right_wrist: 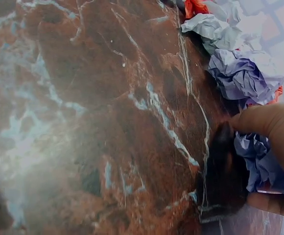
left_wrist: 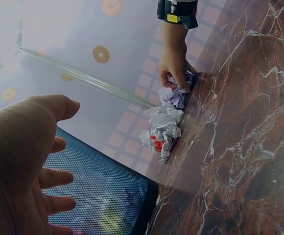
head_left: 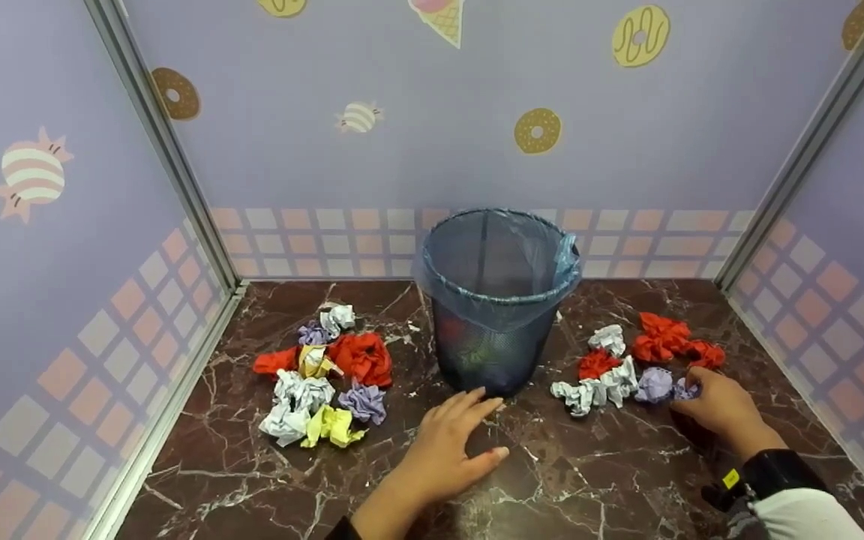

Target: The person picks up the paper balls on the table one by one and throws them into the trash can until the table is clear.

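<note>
A dark mesh waste bin (head_left: 496, 300) lined with a blue bag stands at the middle back of the marble table. My left hand (head_left: 469, 427) rests flat on the table just in front of the bin's base, fingers spread and empty; in the left wrist view its palm (left_wrist: 24, 166) is beside the mesh (left_wrist: 103, 196). My right hand (head_left: 691, 394) pinches a crumpled purple paper ball (right_wrist: 259, 161) between thumb and fingers at the near end of the right pile. A second purple ball (right_wrist: 240, 73) and white paper (right_wrist: 210, 27) lie just beyond it.
Left of the bin lies a pile of crumpled paper balls (head_left: 327, 367) in red, white, yellow and purple. Right of the bin lies another pile (head_left: 627, 360) of red, white and purple balls. Lilac walls (head_left: 64, 300) close the table on three sides.
</note>
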`<action>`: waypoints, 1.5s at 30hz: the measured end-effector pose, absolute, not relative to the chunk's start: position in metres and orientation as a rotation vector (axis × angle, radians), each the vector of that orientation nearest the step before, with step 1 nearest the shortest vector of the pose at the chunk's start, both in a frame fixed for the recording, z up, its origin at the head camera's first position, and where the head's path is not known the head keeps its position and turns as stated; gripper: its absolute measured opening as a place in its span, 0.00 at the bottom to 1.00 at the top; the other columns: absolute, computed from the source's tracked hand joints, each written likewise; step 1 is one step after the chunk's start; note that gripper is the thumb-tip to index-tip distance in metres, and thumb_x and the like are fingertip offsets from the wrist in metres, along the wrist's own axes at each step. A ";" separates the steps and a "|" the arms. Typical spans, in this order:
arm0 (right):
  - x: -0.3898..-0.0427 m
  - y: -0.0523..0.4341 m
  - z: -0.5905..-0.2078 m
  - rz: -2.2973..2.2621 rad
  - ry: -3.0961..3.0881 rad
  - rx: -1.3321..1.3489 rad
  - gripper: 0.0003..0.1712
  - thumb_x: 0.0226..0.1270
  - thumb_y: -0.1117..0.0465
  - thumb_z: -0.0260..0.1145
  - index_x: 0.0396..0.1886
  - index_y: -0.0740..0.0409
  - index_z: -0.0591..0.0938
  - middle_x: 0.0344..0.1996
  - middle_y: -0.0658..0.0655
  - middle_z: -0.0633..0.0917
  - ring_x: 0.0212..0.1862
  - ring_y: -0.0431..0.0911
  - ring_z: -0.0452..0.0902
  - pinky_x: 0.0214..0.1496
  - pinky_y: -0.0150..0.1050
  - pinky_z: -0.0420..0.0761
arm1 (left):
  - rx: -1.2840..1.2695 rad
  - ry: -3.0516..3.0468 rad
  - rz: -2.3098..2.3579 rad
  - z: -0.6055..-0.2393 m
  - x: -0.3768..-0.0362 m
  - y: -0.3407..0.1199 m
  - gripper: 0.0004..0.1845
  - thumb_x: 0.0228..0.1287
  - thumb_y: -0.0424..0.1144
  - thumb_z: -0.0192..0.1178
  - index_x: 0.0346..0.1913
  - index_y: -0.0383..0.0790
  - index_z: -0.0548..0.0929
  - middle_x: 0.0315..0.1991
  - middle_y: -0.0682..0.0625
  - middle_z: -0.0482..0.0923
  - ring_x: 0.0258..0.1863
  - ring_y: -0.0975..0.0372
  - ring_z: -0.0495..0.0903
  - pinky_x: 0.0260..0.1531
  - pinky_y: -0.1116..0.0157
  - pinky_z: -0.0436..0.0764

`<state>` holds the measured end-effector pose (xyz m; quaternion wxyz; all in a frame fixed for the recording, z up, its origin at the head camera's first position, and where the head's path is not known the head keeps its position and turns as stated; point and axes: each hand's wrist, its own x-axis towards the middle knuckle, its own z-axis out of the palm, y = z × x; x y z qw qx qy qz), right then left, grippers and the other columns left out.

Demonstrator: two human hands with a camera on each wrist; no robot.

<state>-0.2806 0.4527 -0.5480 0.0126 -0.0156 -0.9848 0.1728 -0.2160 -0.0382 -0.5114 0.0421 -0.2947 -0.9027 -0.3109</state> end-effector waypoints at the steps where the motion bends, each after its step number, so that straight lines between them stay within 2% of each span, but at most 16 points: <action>1: -0.282 0.452 -0.548 0.538 -3.074 -0.060 0.25 0.57 0.48 0.76 0.43 0.60 0.77 0.34 0.62 0.84 0.31 0.53 0.76 0.31 0.45 0.72 | -0.902 -2.761 -0.959 -0.511 -0.217 -0.039 0.36 0.67 0.64 0.60 0.76 0.62 0.69 0.78 0.48 0.67 0.76 0.46 0.67 0.71 0.36 0.66; 7: -0.286 0.454 -0.547 0.542 -3.084 -0.136 0.25 0.59 0.50 0.74 0.45 0.62 0.75 0.36 0.67 0.84 0.34 0.58 0.78 0.33 0.52 0.75 | -0.896 -2.760 -0.971 -0.505 -0.220 -0.039 0.36 0.67 0.64 0.60 0.76 0.62 0.69 0.78 0.48 0.66 0.77 0.46 0.66 0.71 0.36 0.65; 10: -0.287 0.455 -0.548 0.543 -3.082 -0.183 0.29 0.60 0.50 0.71 0.54 0.64 0.74 0.44 0.74 0.84 0.40 0.67 0.81 0.38 0.59 0.78 | -0.894 -2.761 -0.965 -0.505 -0.221 -0.039 0.36 0.67 0.64 0.60 0.76 0.63 0.69 0.78 0.48 0.66 0.77 0.46 0.66 0.71 0.36 0.66; 13: -0.288 0.454 -0.550 0.532 -3.090 -0.229 0.36 0.61 0.49 0.69 0.62 0.68 0.74 0.55 0.79 0.81 0.51 0.75 0.78 0.47 0.68 0.78 | -0.891 -2.764 -0.973 -0.506 -0.222 -0.038 0.36 0.67 0.64 0.60 0.76 0.63 0.69 0.78 0.48 0.66 0.77 0.46 0.66 0.71 0.35 0.66; 16: -0.288 0.452 -0.553 0.521 -3.094 -0.266 0.37 0.61 0.49 0.68 0.63 0.70 0.77 0.58 0.79 0.80 0.55 0.77 0.76 0.51 0.70 0.77 | -0.882 -2.778 -0.989 -0.507 -0.222 -0.039 0.36 0.66 0.64 0.60 0.76 0.65 0.69 0.78 0.49 0.66 0.77 0.46 0.65 0.72 0.36 0.65; 27: -0.287 0.445 -0.559 0.567 -3.050 -0.325 0.31 0.60 0.49 0.70 0.52 0.70 0.81 0.50 0.77 0.84 0.48 0.75 0.79 0.47 0.68 0.77 | -0.854 -2.793 -0.981 -0.513 -0.220 -0.045 0.37 0.66 0.65 0.60 0.76 0.62 0.69 0.79 0.49 0.65 0.77 0.46 0.64 0.73 0.36 0.64; 33: -0.290 0.448 -0.560 0.564 -3.039 -0.324 0.24 0.58 0.51 0.70 0.44 0.68 0.81 0.41 0.73 0.85 0.41 0.69 0.81 0.41 0.65 0.78 | -0.853 -2.775 -0.969 -0.514 -0.220 -0.045 0.37 0.66 0.65 0.60 0.76 0.62 0.69 0.78 0.49 0.66 0.77 0.46 0.66 0.72 0.35 0.65; 40: -0.292 0.451 -0.563 0.540 -3.045 -0.308 0.18 0.61 0.53 0.67 0.41 0.64 0.79 0.40 0.72 0.85 0.42 0.70 0.81 0.39 0.64 0.77 | -0.856 -2.769 -0.950 -0.513 -0.221 -0.045 0.36 0.65 0.64 0.60 0.75 0.60 0.70 0.78 0.48 0.67 0.76 0.45 0.67 0.70 0.34 0.66; 45: -0.294 0.450 -0.563 0.515 -3.049 -0.290 0.15 0.63 0.55 0.65 0.41 0.63 0.78 0.40 0.72 0.85 0.44 0.72 0.80 0.41 0.67 0.76 | -0.854 -2.773 -0.948 -0.511 -0.222 -0.044 0.36 0.66 0.64 0.61 0.76 0.61 0.70 0.78 0.48 0.67 0.76 0.45 0.66 0.71 0.35 0.66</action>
